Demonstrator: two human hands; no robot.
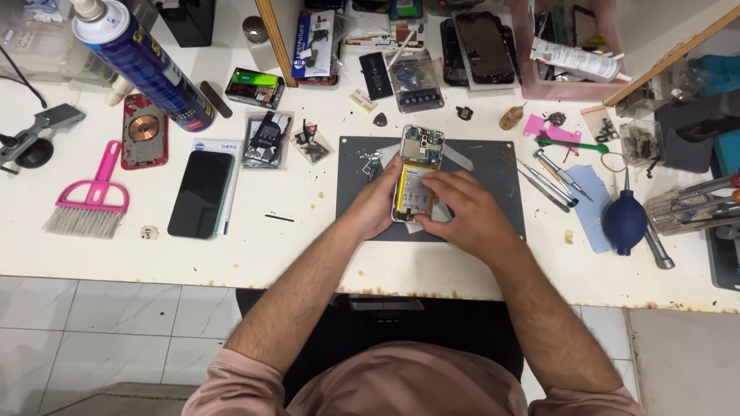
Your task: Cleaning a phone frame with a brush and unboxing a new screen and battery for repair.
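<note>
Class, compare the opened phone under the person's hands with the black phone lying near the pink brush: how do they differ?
The opened phone has its back off, showing circuit board and yellow battery; the black phone is closed, a plain dark slab. The opened phone lies on the grey mat, held by the left hand and right hand; the black phone lies untouched on the white table. Both lie flat.

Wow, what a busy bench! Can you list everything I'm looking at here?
Opened phone: one, yellow battery showing, on the mat.
Mat: one, grey, bench centre.
Spray can: one, blue, top left.
Brush: one, pink, far left.
Black phone: one, face up, left of the mat.
Back cover: one, red, with copper coil, beside the can.
Air blower: one, blue, right of the mat.
Tweezers: several, metal, at the mat's right edge.
Screens: two, dark, top centre.
Left hand: holds the phone's left side.
Right hand: rests on the battery.
</note>
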